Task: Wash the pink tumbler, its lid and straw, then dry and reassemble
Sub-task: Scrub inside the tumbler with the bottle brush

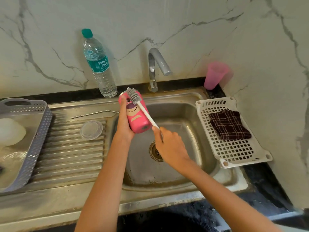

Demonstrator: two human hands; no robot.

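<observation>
Looking down through the head camera, I see a glossy white marble wall point(167, 17) with grey veins behind a worn stainless steel sink point(180, 118). The sink's ribbed draining board point(70, 153) runs off to the left.

A grey perforated plastic basket point(38, 141) sits on the far left of that board. To the right of the basin lies a white plastic lattice tray point(234, 153), with a folded dark brown checked cloth point(229, 124) on it.

A tall clear plastic water bottle point(100, 67) with a green cap stands against the wall. Its teal label reads "Suriya Aqua". Beside it rises a curved chrome tap point(155, 64), and a translucent pink plastic cup point(214, 75) stands in the right corner.

The pink tumbler point(136, 116) is over the left edge of the basin. It is a smooth cylinder printed with a cartoon bear face, tilted with its base towards me and its mouth towards the wall. The left hand point(123, 124) grips it from the left side, fingers wrapped round the body and thumb lying up near the rim.

The right hand point(168, 143) has its fingers curled round the lower end of a thin white brush point(133, 96). The brush's grey bristled head rests against the outside of the tumbler near its mouth.

The round clear plastic lid point(91, 129) lies flat on the draining board ribs. The slim bent metal straw point(95, 113) lies just behind it, well apart from the tumbler.
</observation>
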